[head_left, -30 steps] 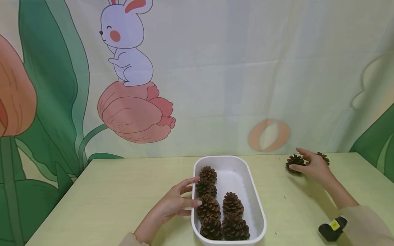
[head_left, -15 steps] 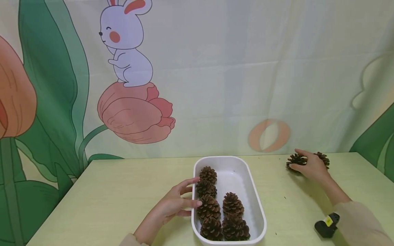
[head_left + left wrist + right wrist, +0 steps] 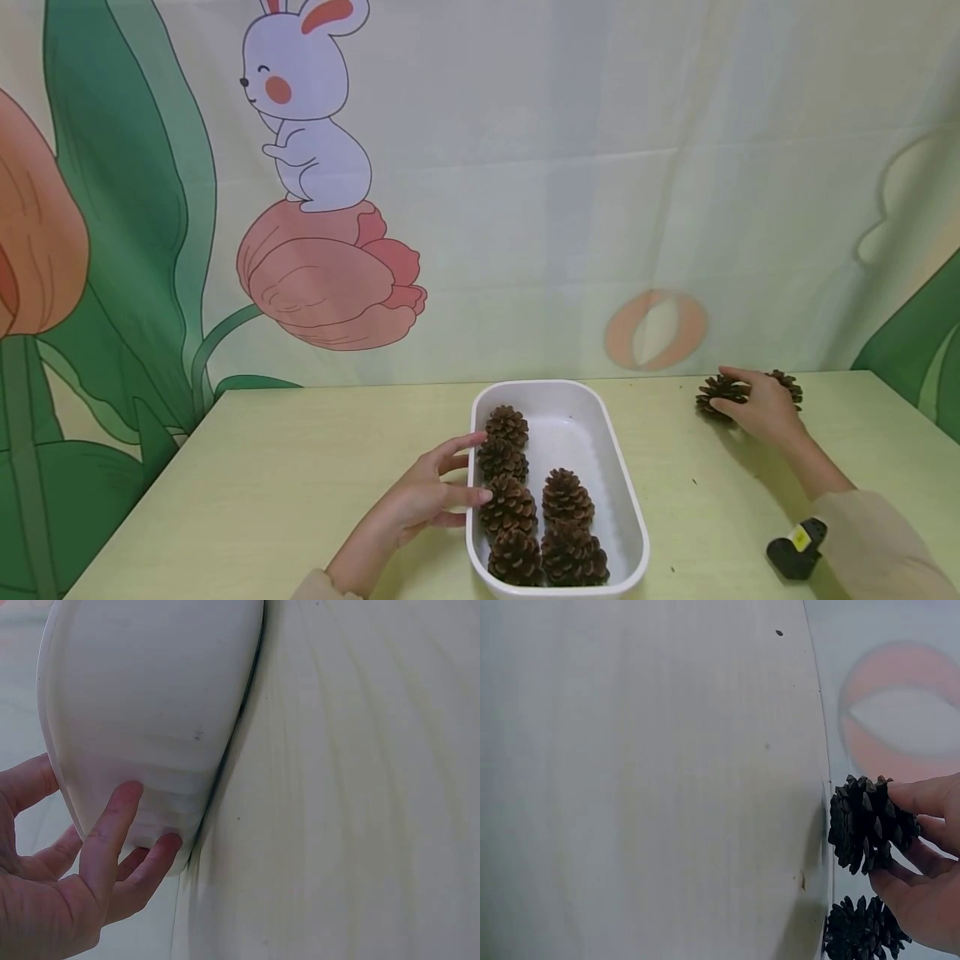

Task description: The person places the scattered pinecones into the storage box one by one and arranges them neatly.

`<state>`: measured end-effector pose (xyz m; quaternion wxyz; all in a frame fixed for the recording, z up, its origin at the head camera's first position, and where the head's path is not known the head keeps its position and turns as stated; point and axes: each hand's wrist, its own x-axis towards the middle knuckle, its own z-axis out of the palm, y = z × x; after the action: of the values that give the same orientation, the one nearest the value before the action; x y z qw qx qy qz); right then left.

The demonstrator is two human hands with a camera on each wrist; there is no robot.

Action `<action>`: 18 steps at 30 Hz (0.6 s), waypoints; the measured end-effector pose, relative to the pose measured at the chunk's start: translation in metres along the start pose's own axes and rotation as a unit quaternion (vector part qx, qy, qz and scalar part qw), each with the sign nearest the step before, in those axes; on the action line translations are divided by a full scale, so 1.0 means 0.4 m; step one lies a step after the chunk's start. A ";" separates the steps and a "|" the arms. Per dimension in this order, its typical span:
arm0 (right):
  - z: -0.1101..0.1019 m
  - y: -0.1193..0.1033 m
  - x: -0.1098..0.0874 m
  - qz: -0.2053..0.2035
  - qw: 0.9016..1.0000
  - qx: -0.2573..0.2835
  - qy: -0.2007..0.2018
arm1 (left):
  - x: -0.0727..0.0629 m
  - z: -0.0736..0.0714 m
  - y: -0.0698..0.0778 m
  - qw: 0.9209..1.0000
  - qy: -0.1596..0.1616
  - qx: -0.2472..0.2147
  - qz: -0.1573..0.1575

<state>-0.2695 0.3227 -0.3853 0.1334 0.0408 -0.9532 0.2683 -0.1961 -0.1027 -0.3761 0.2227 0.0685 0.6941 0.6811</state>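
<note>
My right hand (image 3: 768, 412) pinches a brown pine cone (image 3: 715, 397) between thumb and fingers at the back right of the table. The right wrist view shows the thumb and fingers on either side of that pine cone (image 3: 864, 825), which is close to the table's back edge. Just right of the hand sits a second pine cone (image 3: 789, 387), partly hidden. My left hand (image 3: 427, 492) grips the left side of a white tray (image 3: 630, 492), two digits over its rim. Other fingers press its outer wall (image 3: 150, 697) in the left wrist view.
Several pine cones (image 3: 567, 498) stand inside the tray, in a left column and a shorter right one. Behind the table hangs a printed cloth (image 3: 517, 250). A black wrist device (image 3: 795, 552) is at the right sleeve. Small dark crumbs dot the tabletop.
The right hand has shifted slightly left, its fingers closing around the pine cone, and its forearm swung left. More of the second cone shows. The left hand and tray stay put.
</note>
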 end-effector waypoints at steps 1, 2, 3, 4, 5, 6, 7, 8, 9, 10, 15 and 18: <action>0.000 -0.001 -0.001 -0.003 1.000 -0.002 0.002 | 0.000 0.000 0.000 1.000 0.000 -0.001 0.000; 0.000 -0.002 -0.001 -0.006 1.000 -0.003 0.004 | 0.000 0.000 0.000 1.000 0.000 -0.001 0.000; 0.000 -0.003 -0.001 -0.009 1.000 -0.003 0.005 | -0.002 0.001 0.001 1.000 0.000 -0.002 0.001; 0.000 -0.005 -0.001 -0.012 1.000 -0.004 0.006 | -0.002 0.001 0.001 1.000 0.000 -0.002 0.001; 0.000 -0.007 -0.001 -0.013 1.000 0.000 0.006 | -0.003 0.003 0.002 1.000 0.001 -0.001 0.004; 0.000 -0.009 -0.001 -0.014 1.000 0.002 0.005 | -0.004 0.003 0.002 1.000 0.002 -0.001 0.004; 0.000 -0.011 -0.001 -0.014 1.000 0.005 0.004 | -0.005 0.004 0.003 1.000 0.002 -0.001 0.004; -0.001 -0.014 -0.002 -0.015 1.000 0.010 0.003 | -0.006 0.005 0.004 1.000 0.003 0.000 0.005; -0.002 -0.017 -0.002 -0.015 1.000 0.015 0.002 | -0.006 0.005 0.005 1.000 0.003 0.000 0.005; -0.004 -0.020 -0.003 -0.016 1.000 0.019 0.001 | -0.007 0.005 0.005 1.000 0.003 0.000 0.004; -0.014 -0.044 -0.009 -0.026 0.999 0.031 0.001 | -0.006 0.005 0.005 1.000 0.002 0.000 0.005; -0.019 -0.062 -0.015 -0.034 0.999 0.036 0.004 | -0.005 0.005 0.002 1.000 0.003 0.003 0.005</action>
<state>-0.2583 0.3055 -0.3682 0.1443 0.0769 -0.9404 0.2983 -0.1937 -0.1016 -0.3747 0.2169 0.0705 0.6966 0.6803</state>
